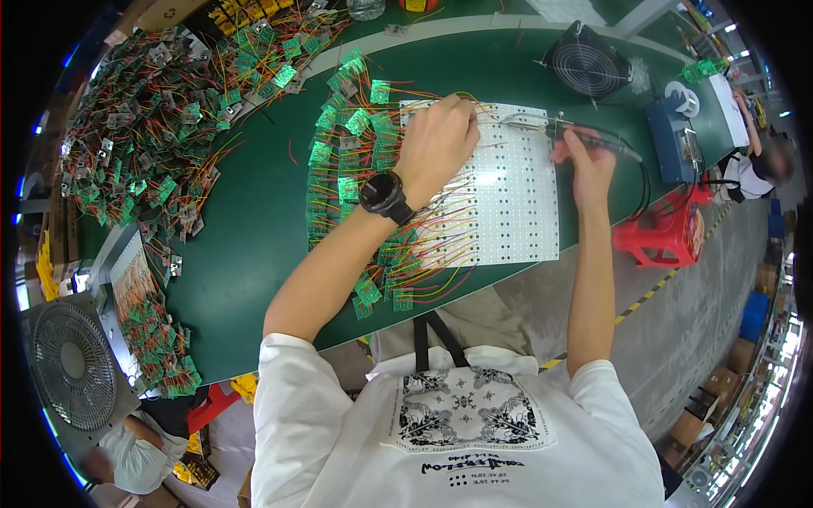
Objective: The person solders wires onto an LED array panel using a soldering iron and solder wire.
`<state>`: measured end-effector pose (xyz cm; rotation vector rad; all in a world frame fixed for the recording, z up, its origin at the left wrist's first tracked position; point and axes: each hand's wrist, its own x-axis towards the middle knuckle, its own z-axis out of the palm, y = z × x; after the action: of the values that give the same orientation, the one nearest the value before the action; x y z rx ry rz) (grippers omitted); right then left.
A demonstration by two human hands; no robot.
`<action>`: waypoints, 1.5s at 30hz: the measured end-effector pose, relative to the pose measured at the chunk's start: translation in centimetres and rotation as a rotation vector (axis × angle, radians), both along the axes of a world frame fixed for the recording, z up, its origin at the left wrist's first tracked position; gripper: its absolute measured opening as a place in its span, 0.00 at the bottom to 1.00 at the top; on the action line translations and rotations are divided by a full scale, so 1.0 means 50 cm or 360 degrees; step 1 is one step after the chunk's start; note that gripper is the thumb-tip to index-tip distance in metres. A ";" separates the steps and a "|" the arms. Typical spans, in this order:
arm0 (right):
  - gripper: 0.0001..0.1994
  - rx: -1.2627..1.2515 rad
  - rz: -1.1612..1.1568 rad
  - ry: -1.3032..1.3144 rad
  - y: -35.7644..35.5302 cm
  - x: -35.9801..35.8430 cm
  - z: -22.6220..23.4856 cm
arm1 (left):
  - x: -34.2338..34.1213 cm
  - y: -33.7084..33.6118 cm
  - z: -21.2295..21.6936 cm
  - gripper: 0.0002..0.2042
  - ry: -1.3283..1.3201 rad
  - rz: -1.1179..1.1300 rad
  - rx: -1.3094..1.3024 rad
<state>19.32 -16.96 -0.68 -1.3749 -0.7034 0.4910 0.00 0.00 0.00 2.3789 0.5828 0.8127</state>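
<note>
My right hand [587,161] grips a soldering iron [552,128] with a cable running off to the right. Its thin metal tip points left, over the far part of a white panel [517,203] dotted with rows of small spots. My left hand [439,135], a black watch on its wrist, is closed over the panel's far left corner. What its fingers pinch is hidden beneath them. Red and yellow wires [449,245] lie across the panel's left part, leading to small green circuit boards [347,188] lined up along its left side.
A large heap of wired circuit boards [127,127] covers the table's far left. A black fan [584,66] and a blue soldering station [673,140] with a solder spool stand to the right. A red stool [656,241] and two other people are beyond the green table [241,288].
</note>
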 end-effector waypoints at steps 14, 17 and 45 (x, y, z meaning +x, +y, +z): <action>0.09 -0.0045 -0.0007 -0.0082 0.001 -0.006 0.007 | 0.002 -0.002 -0.005 0.04 -0.0067 -0.0006 0.0053; 0.09 -0.0045 -0.0009 -0.0094 0.003 -0.008 0.008 | 0.001 -0.001 -0.006 0.04 -0.0056 0.0004 0.0058; 0.09 0.0128 -0.0129 0.0267 -0.003 0.011 0.003 | -0.005 0.004 0.018 0.09 -0.0135 -0.0433 0.0037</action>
<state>19.88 -17.10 -0.54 -1.2654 -0.5233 0.5021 -0.27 0.21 0.90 2.3638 0.2096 0.7960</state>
